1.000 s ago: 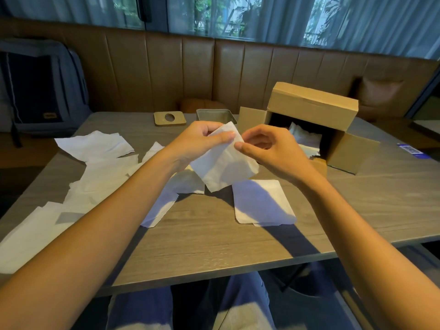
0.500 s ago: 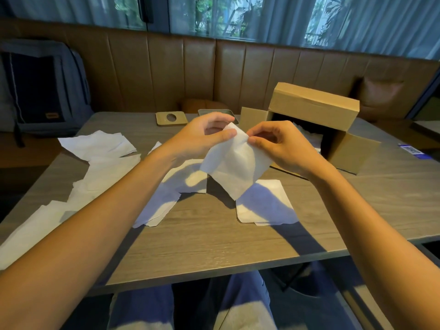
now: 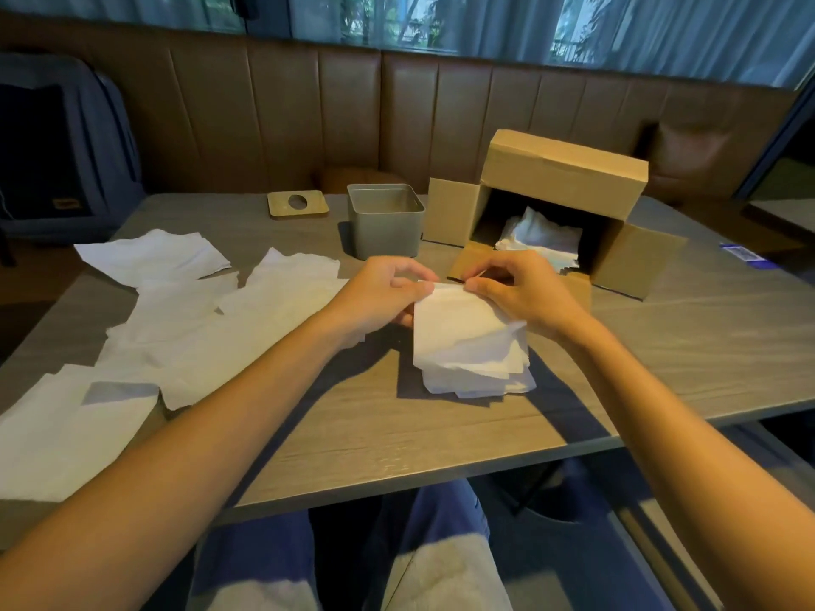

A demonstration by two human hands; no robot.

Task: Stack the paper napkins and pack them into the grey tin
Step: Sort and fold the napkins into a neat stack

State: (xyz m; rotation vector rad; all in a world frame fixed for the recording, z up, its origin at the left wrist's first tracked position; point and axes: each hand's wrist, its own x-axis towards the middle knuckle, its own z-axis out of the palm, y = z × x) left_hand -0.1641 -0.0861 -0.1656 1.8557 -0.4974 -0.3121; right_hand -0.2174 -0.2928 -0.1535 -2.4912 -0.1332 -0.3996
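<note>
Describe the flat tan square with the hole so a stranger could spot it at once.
Start at the cardboard box, open, far right on the table. Left of it stands the grey tin; just left of that lies the tan square. Only it has a round hole.

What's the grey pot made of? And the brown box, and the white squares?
Tin: probably metal with a matt grey finish, judging by its thin straight walls and the faint sheen inside.
Box: brown cardboard, dull, with creased fold-out flaps.
Napkins: thin soft paper. The edges look wavy and slightly crumpled.
</note>
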